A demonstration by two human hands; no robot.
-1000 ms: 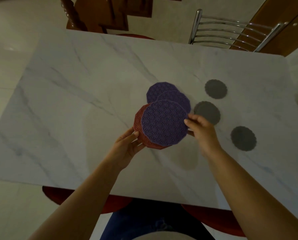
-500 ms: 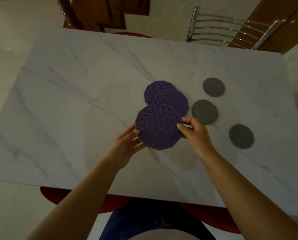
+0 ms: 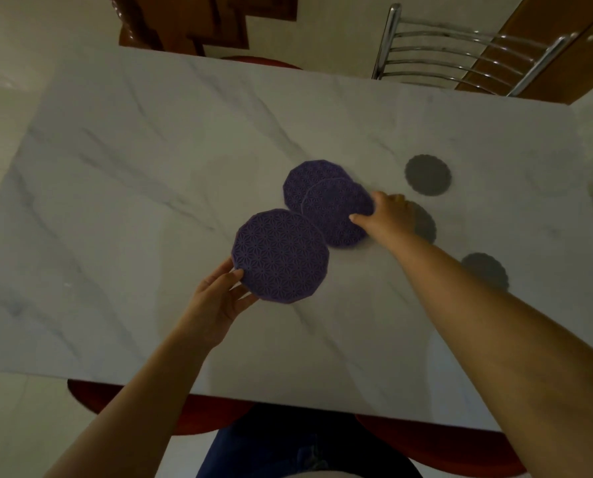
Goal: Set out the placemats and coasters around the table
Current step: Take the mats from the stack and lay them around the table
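Note:
My left hand holds a purple lattice placemat by its near-left edge, low over the marble table. Two more purple placemats lie overlapping just beyond it, the upper one on the farther one. My right hand grips the right edge of the upper mat, thumb on top. Three grey round coasters lie to the right: the far one in full view, the middle one partly behind my right hand, the near one partly behind my forearm.
A chrome-backed chair stands at the far right side of the table and a wooden chair at the far left. A red seat shows under the near edge. Tiled floor lies to the left.
My right hand let go of the held mat and reached forward to the upper mat on the table. My left hand carried the held mat left. The red mat beneath it no longer shows.

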